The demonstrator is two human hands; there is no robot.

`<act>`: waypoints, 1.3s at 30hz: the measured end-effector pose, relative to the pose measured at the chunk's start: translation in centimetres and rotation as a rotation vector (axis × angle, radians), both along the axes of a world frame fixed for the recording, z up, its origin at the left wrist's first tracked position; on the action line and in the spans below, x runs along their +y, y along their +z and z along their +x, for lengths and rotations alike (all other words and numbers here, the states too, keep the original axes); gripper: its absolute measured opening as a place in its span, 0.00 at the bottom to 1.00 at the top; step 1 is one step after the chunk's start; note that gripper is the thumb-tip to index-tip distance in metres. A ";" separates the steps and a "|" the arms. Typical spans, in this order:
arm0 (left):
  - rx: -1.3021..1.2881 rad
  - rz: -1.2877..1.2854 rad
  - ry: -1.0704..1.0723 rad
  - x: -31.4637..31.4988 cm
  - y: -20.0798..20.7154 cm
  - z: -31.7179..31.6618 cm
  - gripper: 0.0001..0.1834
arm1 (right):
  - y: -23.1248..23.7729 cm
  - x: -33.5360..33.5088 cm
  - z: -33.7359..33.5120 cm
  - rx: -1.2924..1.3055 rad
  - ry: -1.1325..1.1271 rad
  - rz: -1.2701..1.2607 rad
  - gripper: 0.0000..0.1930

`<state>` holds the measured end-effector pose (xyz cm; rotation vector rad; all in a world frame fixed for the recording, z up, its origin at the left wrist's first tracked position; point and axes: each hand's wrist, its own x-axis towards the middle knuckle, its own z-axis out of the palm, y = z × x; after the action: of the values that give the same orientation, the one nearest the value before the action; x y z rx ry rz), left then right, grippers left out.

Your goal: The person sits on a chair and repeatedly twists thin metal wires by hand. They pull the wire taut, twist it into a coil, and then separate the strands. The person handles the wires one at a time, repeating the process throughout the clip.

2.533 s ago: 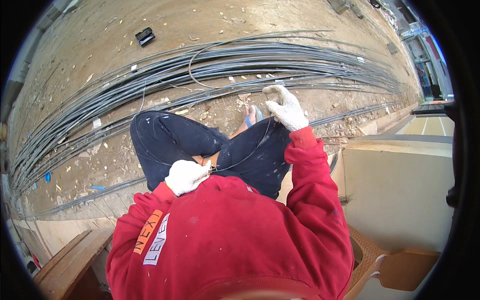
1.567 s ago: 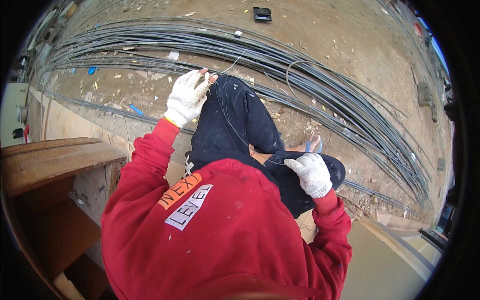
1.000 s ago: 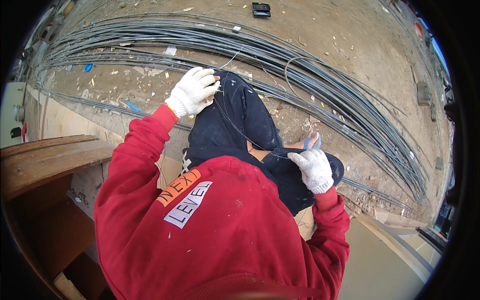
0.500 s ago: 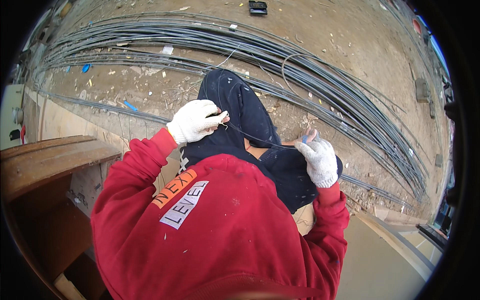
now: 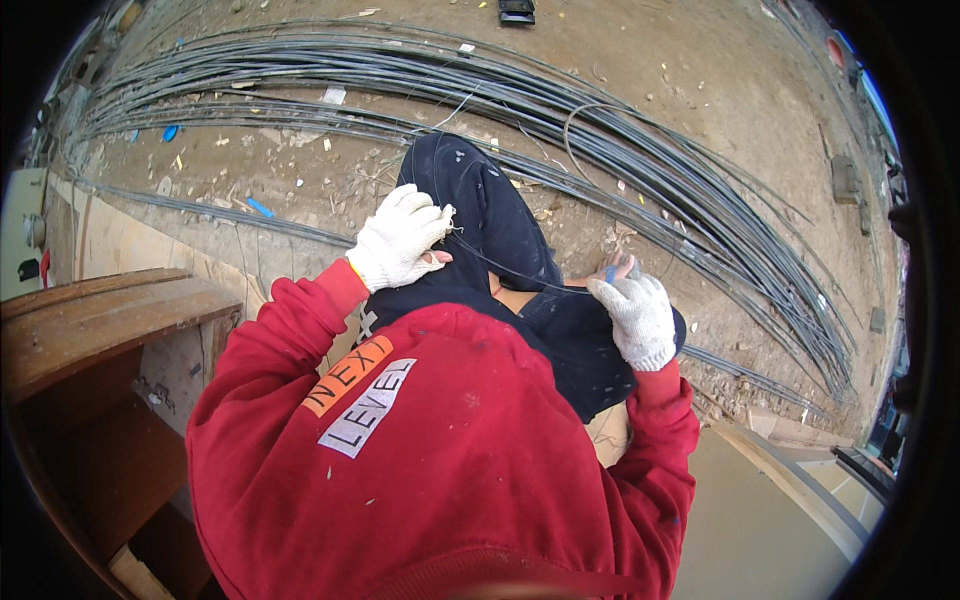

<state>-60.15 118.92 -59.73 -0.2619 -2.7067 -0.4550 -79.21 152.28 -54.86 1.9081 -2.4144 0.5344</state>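
Observation:
A thin dark wire [image 5: 515, 282] stretches across my lap between both hands. My left hand [image 5: 400, 238], in a white knit glove with bare fingertips, rests above my left thigh, its fingers curled together at the wire's left end. Frayed glove threads hang by those fingertips. My right hand [image 5: 638, 315], gloved the same way, pinches the wire's other end above my right knee. A small blue patch [image 5: 610, 274] shows at its fingertips; I cannot tell what it is. The dark trousers [image 5: 470, 190] lie under the wire.
Long bundles of grey rods or cables [image 5: 400, 82] curve over the dirt ground ahead. A wooden cabinet [image 5: 110, 310] stands at my left, a flat board [image 5: 750, 510] at my right. A black box [image 5: 517, 12] lies far ahead, and blue scraps [image 5: 260, 208] lie among debris.
My left hand has turned and shifted slightly, its fingers now further up and its thumb lower. The wire sags a little more near it. My right hand has barely moved.

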 end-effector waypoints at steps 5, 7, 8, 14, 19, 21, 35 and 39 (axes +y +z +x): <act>-0.272 -0.010 0.008 -0.2 0.1 -1.7 0.31 | 3.8 -0.2 -1.0 0.159 -0.044 0.001 0.21; -0.489 0.140 0.098 -0.7 0.0 -2.3 0.40 | 5.8 -0.1 -1.2 0.202 -0.040 -0.029 0.22; -0.477 0.306 0.114 -1.0 0.0 -2.7 0.43 | 6.7 -0.1 -1.1 0.224 -0.040 -0.041 0.22; -0.317 1.512 -0.219 -0.2 1.6 -5.3 0.62 | 9.9 0.1 -0.8 0.268 -0.042 -0.162 0.24; -0.226 1.636 -0.397 2.4 5.1 -5.9 0.53 | 9.8 0.7 -2.5 0.365 -0.174 -0.436 0.26; -0.419 1.707 -0.297 2.3 6.9 -5.6 0.53 | 9.4 0.5 -3.1 0.313 -0.243 -0.594 0.26; 0.604 1.193 0.256 -4.0 11.4 -14.1 0.27 | 10.8 -0.6 1.7 0.000 -0.076 0.416 0.22; 0.562 1.389 0.249 -5.7 11.2 -15.8 0.29 | 15.1 0.6 4.2 -0.660 0.300 0.087 0.11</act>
<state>-75.98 113.18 -48.54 0.2955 -1.3750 -1.6704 -75.00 152.84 -39.80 2.4571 -2.5092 1.2706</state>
